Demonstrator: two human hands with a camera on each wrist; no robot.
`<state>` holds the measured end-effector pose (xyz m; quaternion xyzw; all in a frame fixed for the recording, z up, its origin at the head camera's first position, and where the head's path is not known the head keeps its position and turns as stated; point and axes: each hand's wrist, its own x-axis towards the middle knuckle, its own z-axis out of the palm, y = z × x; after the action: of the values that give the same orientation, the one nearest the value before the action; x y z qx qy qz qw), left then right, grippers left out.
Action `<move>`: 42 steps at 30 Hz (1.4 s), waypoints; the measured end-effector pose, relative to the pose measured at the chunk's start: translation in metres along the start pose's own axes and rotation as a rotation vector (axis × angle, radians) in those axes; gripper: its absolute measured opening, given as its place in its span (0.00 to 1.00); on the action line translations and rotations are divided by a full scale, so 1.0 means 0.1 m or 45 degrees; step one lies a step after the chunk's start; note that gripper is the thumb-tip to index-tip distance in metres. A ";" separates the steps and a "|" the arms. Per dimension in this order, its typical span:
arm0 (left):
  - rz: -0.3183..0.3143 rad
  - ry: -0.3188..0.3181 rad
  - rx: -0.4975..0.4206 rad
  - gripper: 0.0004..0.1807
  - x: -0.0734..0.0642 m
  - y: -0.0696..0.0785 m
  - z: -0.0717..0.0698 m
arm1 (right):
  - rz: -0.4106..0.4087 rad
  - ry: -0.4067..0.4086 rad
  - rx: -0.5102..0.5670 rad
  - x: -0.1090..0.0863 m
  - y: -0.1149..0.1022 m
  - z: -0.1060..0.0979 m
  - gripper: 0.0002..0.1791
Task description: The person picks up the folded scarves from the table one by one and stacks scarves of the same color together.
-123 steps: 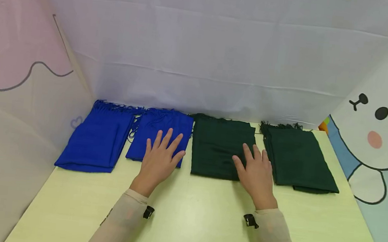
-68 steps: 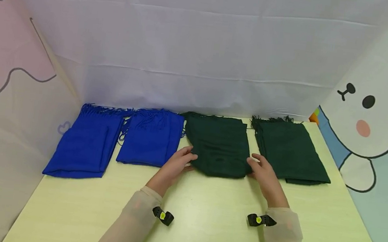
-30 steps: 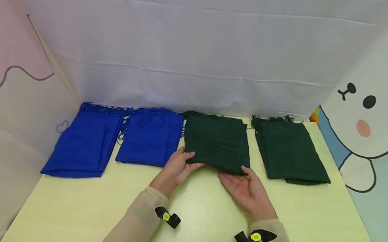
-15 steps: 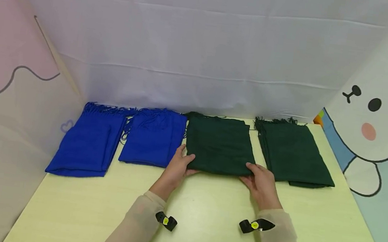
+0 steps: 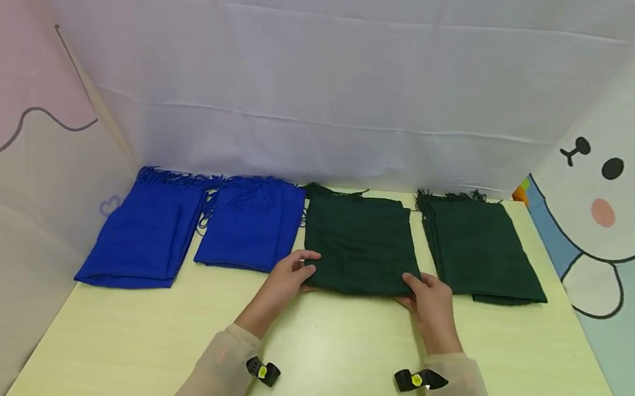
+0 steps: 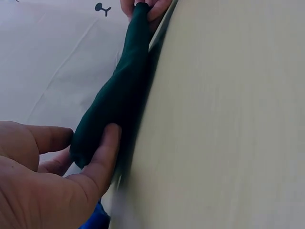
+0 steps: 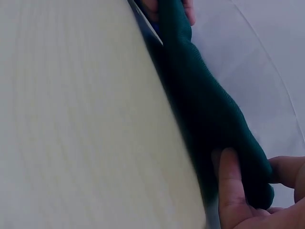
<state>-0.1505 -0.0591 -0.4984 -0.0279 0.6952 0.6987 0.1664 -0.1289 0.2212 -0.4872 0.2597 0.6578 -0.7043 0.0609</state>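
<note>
A folded dark green scarf (image 5: 359, 245) with a dark fringe at its far edge lies in the middle of the row. My left hand (image 5: 282, 283) pinches its near left corner, thumb on top and other fingers beneath. At the near right corner, my right hand (image 5: 433, 306) grips the same scarf in a like way. Both wrist views show the near edge as a thick, rounded fold raised off the table: the left hand (image 6: 57, 183) holds one end of the scarf (image 6: 116, 88), the right hand (image 7: 243, 205) the other end of the scarf (image 7: 205, 90).
A second folded green scarf (image 5: 485, 250) lies to the right. Two folded blue fringed scarves, the nearer blue scarf (image 5: 249, 229) and the outer blue scarf (image 5: 139, 236), lie to the left. White cloth (image 5: 332, 69) hangs behind the pale yellow table (image 5: 321, 368), with printed cloths at both sides.
My hands were spread over the inner blue and green scarves, then went to the green scarf's near corners and took hold. Since half a second ago, its near edge has come slightly towards me.
</note>
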 end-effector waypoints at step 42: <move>0.105 -0.036 0.375 0.15 -0.36 0.04 -0.02 | -0.199 0.305 -0.407 -0.59 -0.04 -0.42 0.27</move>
<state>-0.1180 -0.0678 -0.4852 0.0354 0.7883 0.5958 0.1497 -0.0681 0.2465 -0.4577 0.2769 0.7819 -0.5576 -0.0320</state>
